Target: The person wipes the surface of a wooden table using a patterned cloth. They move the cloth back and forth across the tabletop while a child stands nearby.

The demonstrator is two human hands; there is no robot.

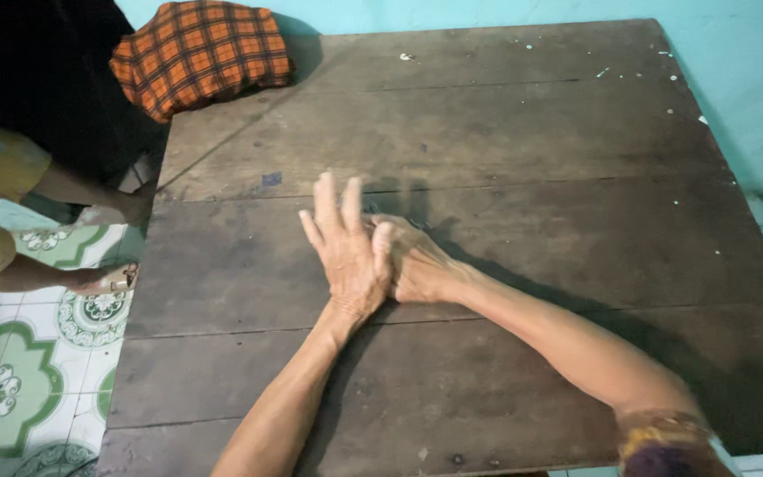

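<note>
Here, in the head view, the landmark is a dark, worn wooden tabletop (505, 124) made of broad planks, flecked with small pale specks toward its far edge. Both of the person's bare hands lie near the middle of the tabletop, side by side and touching. The left hand (346, 252) rests with its back uppermost, fingers stretched out flat and close together, pointing toward the far edge; it grips nothing. The right hand (412, 261) comes in from the right side of the tabletop, its forearm lying across the planks; its fingers are tucked against and partly behind the left hand, so whether they are spread or curled cannot be told, and no object shows in it. A patterned sleeve cuff (660, 437) sits on the right arm at the near edge of the tabletop. On the far left corner of the tabletop lies a folded orange and black checked cloth (200, 53), well apart from the hands. Beside the left edge of the tabletop, another person's bare legs (90, 199) stand on a floor of green and white patterned tiles (11, 380). Beyond the far and right edges of the tabletop is a pale turquoise wall (735, 62).
</note>
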